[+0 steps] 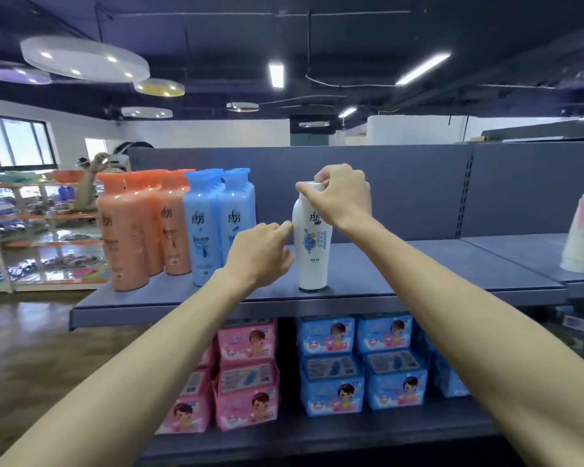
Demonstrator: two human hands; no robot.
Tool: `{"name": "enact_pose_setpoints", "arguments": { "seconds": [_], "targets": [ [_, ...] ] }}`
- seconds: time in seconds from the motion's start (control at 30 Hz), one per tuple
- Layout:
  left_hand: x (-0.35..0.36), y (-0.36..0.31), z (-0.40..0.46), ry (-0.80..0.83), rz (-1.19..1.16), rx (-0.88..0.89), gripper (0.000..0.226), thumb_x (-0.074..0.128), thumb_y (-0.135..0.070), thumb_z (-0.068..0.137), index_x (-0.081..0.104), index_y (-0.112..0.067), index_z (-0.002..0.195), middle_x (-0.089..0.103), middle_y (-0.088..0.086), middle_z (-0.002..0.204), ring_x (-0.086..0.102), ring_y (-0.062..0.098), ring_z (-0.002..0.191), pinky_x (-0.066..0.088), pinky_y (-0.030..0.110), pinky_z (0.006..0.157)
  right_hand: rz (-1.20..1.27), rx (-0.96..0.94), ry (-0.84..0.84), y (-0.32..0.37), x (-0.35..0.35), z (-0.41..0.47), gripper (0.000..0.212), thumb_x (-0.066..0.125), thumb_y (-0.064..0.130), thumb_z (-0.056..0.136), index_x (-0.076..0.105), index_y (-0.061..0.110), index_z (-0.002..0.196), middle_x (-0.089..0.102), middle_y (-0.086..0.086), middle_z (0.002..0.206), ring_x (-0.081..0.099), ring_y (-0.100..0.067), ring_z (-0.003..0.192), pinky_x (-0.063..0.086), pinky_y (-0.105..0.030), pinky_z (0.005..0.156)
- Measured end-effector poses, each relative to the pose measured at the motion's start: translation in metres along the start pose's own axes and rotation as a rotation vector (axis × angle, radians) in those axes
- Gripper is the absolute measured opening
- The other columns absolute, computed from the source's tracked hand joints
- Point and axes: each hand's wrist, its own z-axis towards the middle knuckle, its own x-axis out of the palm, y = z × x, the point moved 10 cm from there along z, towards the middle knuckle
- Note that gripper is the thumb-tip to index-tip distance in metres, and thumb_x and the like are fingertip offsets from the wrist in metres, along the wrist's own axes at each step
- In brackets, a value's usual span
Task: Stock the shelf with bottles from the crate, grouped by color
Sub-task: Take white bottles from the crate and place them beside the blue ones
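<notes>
**White bottle set down to start a third colour group**

The white bottle (pixel 312 244) stood upright on the grey shelf (pixel 418 264), a little apart from the blue bottles (pixel 216 224), with the orange bottles (pixel 139 227) packed at the far left. The right hand (pixel 341 193) had its grip closed over the cap from above. The left hand (pixel 260 254) touched the bottle's side with thumb and curled fingers; I could not tell whether it pinched or only steadied.

To my eye this was the placing and squaring step. Doing it well would mean keeping the base flat, turning the label to face front like its neighbours, and sliding the bottle just beside the blue ones without nudging them. Letting go of the cap gently, straight upward, should keep so tall a bottle from rocking. The crate was out of sight.
</notes>
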Motion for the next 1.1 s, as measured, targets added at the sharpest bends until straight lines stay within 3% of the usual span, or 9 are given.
{"name": "enact_pose_setpoints", "arguments": {
  "seconds": [0.2,0.27,0.33,0.43,0.53,0.77,1.0,1.1],
  "targets": [
    [0.022,0.001,-0.009,0.026,-0.023,-0.019,0.023,0.048,-0.026,0.086,0.052,-0.019,0.108,0.054,-0.004,0.078,0.055,0.022,0.077,0.044,0.033,0.055,-0.085,-0.051,0.021,-0.011,0.024,-0.010,0.046,0.061,0.054,0.086,0.058,0.022,0.119,0.069,-0.003,0.097,0.064,-0.029,0.089,0.045,-0.032,0.068],
    [0.030,-0.001,-0.016,0.033,-0.033,-0.006,0.026,0.049,-0.027,0.085,0.051,-0.019,0.110,0.058,-0.003,0.082,0.056,0.022,0.080,0.048,0.035,0.057,-0.063,-0.087,0.121,-0.021,0.036,-0.022,0.064,0.065,0.051,0.085,0.039,0.028,0.140,0.068,-0.003,0.104,0.063,-0.028,0.092,0.049,-0.036,0.074],
    [0.036,-0.002,-0.021,0.028,-0.054,0.001,0.027,0.050,-0.027,0.085,0.051,-0.021,0.112,0.061,-0.003,0.086,0.058,0.022,0.083,0.048,0.035,0.058,0.100,-0.042,0.255,-0.041,0.052,-0.039,0.084,0.073,0.045,0.080,0.023,0.031,0.147,0.065,0.001,0.110,0.062,-0.023,0.095,0.052,-0.037,0.079],
    [0.042,-0.001,-0.025,0.039,-0.063,0.013,0.030,0.049,-0.027,0.085,0.051,-0.024,0.115,0.062,-0.003,0.089,0.058,0.022,0.088,0.049,0.036,0.062,0.219,0.023,0.440,-0.072,0.078,-0.068,0.077,0.082,0.035,0.075,0.035,0.024,0.135,0.063,0.005,0.117,0.064,-0.014,0.097,0.052,-0.026,0.074],
    [0.046,0.001,-0.025,0.039,-0.059,0.014,0.029,0.049,-0.028,0.085,0.052,-0.024,0.114,0.061,-0.004,0.088,0.058,0.022,0.087,0.050,0.037,0.063,0.190,0.034,0.527,-0.090,0.094,-0.084,0.061,0.084,0.031,0.071,0.046,0.023,0.117,0.065,0.004,0.108,0.066,-0.005,0.085,0.050,-0.017,0.059],
    [0.060,0.008,-0.019,0.062,-0.102,-0.015,0.029,0.049,-0.025,0.087,0.053,-0.022,0.116,0.061,-0.002,0.089,0.057,0.023,0.088,0.051,0.038,0.065,0.132,0.031,0.547,-0.099,0.112,-0.073,0.055,0.084,0.035,0.068,0.059,0.018,0.113,0.068,0.005,0.102,0.065,-0.011,0.091,0.053,-0.023,0.078],
    [0.073,0.019,-0.001,0.047,-0.111,-0.067,0.027,0.051,-0.020,0.086,0.060,-0.016,0.112,0.062,0.001,0.089,0.055,0.024,0.086,0.049,0.037,0.068,0.148,0.041,0.552,-0.107,0.136,-0.054,0.053,0.083,0.031,0.070,0.060,0.018,0.116,0.068,0.005,0.106,0.062,-0.011,0.095,0.048,-0.019,0.076],
    [0.089,0.023,0.005,0.074,-0.131,-0.122,0.028,0.049,-0.019,0.086,0.059,-0.012,0.111,0.062,0.005,0.094,0.054,0.026,0.089,0.047,0.037,0.072,0.139,0.061,0.551,-0.113,0.150,-0.042,0.055,0.084,0.033,0.069,0.058,0.015,0.115,0.066,0.003,0.107,0.062,-0.014,0.098,0.052,-0.026,0.082]
  ]
}}
